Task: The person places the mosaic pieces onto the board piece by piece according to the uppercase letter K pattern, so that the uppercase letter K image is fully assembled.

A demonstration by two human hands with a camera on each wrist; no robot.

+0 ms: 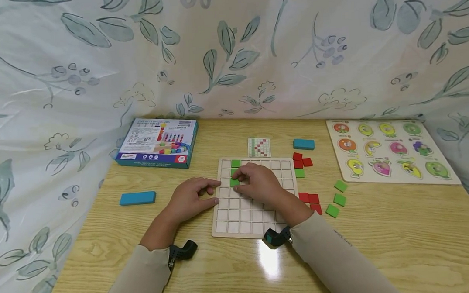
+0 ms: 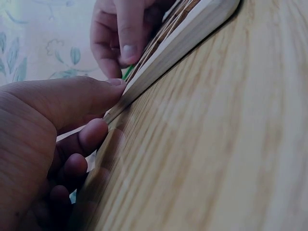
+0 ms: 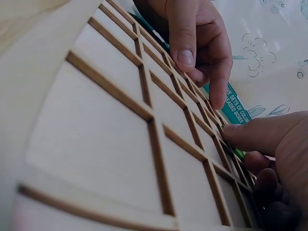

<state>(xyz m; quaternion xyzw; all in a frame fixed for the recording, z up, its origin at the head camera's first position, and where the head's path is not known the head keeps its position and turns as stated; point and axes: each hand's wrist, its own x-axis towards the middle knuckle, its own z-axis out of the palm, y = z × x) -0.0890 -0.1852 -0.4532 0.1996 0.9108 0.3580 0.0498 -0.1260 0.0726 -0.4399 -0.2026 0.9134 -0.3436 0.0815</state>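
Note:
A square wooden grid board point(image 1: 222, 231) lies flat, with green tiles point(image 1: 235, 163) in its second column from the left. My right hand point(image 1: 257, 182) is over the board, thumb and fingertips pinching a green tile point(image 1: 234, 182) down at that column; the fingers partly cover the tiles there. At the board's left edge, my left hand point(image 1: 191, 196) touches the rim with its index finger and thumb, spread apart along it, the other fingers curled under. In the left wrist view the thumb point(image 2: 103, 91) lies against the board's wooden side point(image 2: 163, 60).
Right of the board lie several red tiles point(image 1: 304, 197) and loose green tiles point(image 1: 340, 199). A small pattern card point(image 1: 259, 147) is behind it. Blue blocks point(image 1: 137, 198) sit left and back right point(image 1: 304, 144). A boxed set point(image 1: 157, 143) and a fruit puzzle board point(image 1: 392, 150) flank the back.

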